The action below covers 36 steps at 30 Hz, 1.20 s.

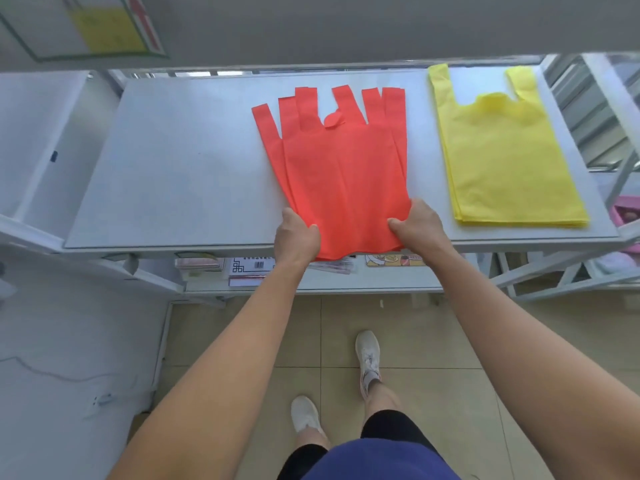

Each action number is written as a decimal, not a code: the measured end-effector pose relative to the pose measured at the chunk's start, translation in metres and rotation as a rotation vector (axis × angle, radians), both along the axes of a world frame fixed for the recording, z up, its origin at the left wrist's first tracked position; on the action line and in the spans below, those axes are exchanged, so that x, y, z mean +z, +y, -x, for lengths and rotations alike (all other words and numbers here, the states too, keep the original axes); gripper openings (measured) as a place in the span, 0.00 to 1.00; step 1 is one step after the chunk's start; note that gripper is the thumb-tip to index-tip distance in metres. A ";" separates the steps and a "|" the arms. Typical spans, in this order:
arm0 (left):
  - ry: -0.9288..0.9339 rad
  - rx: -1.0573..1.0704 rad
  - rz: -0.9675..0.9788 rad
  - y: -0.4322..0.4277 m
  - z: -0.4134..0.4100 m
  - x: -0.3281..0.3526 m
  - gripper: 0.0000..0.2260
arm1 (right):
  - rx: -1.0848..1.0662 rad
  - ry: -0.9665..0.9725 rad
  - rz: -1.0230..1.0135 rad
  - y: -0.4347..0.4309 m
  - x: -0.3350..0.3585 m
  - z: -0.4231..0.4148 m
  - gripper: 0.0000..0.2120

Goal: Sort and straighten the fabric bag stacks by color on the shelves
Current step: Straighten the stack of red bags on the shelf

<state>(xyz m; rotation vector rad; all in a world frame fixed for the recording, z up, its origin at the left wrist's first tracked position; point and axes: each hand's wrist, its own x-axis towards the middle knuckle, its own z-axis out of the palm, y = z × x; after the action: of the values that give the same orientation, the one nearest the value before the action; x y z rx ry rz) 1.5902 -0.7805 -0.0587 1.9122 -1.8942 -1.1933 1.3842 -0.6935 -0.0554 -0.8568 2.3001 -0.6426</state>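
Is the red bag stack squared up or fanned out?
Fanned out: the red bag stack shows handles splayed at different angles.

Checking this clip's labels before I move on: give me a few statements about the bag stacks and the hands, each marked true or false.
1. The left hand and right hand each grip the near edge of the red stack. True.
2. The yellow stack lies left of the red stack. False: the yellow stack lies to its right.
3. The red stack's handles are fanned out, not aligned. True.
4. The yellow stack hangs over the front edge of the shelf. False: it lies wholly on the shelf; the red stack overhangs.
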 end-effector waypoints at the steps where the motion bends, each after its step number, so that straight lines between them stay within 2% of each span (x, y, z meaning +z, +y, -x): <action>1: 0.031 0.000 0.012 0.000 -0.005 -0.001 0.16 | -0.022 -0.002 0.017 0.003 -0.002 -0.004 0.18; 4: 0.149 0.038 0.022 -0.005 -0.015 -0.003 0.17 | -0.074 -0.045 0.099 0.006 0.000 -0.011 0.17; 7: 0.257 0.046 0.042 -0.013 -0.022 -0.004 0.21 | -0.123 -0.041 0.195 0.007 0.002 -0.013 0.18; 11: 0.291 0.018 0.055 -0.024 -0.021 -0.012 0.23 | -0.160 -0.047 0.212 0.017 -0.005 -0.013 0.15; 13: 0.231 0.017 0.076 -0.025 -0.013 -0.016 0.24 | -0.165 -0.082 0.167 0.016 -0.005 -0.011 0.14; 16: -0.096 -0.071 0.203 -0.019 0.006 -0.019 0.25 | -0.093 -0.029 0.079 0.005 -0.004 -0.007 0.16; 18: -0.266 -0.069 0.185 -0.017 0.015 -0.013 0.26 | -0.047 0.094 0.015 -0.002 -0.005 -0.005 0.19; 21: -0.287 -0.015 0.117 -0.021 0.022 -0.003 0.29 | -0.036 0.189 -0.066 -0.008 -0.005 -0.003 0.27; 23: -0.224 0.010 0.074 -0.025 0.025 -0.001 0.32 | -0.064 0.141 -0.084 -0.011 -0.001 -0.002 0.33; 25: -0.173 0.029 0.044 -0.026 0.025 -0.001 0.34 | -0.070 0.089 -0.111 -0.016 0.002 -0.003 0.32; 29: -0.119 -0.058 0.001 -0.016 0.004 0.001 0.28 | 0.006 -0.002 -0.138 -0.016 0.008 -0.004 0.17; 32: -0.106 -0.146 -0.052 -0.002 -0.027 0.000 0.27 | 0.032 -0.155 -0.121 0.003 0.004 0.005 0.08; 34: -0.086 -0.123 -0.054 -0.005 -0.044 -0.002 0.30 | -0.013 -0.200 -0.057 0.013 0.001 0.017 0.10; 36: -0.070 -0.058 -0.032 -0.024 -0.047 -0.004 0.33 | -0.072 -0.236 0.001 0.010 -0.004 0.031 0.20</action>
<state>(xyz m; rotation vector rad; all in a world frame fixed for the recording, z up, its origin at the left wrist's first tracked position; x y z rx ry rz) 1.6377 -0.8047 -0.0628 1.9527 -1.9910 -1.1951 1.3533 -0.6837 -0.0595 -0.6631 2.1246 -0.7355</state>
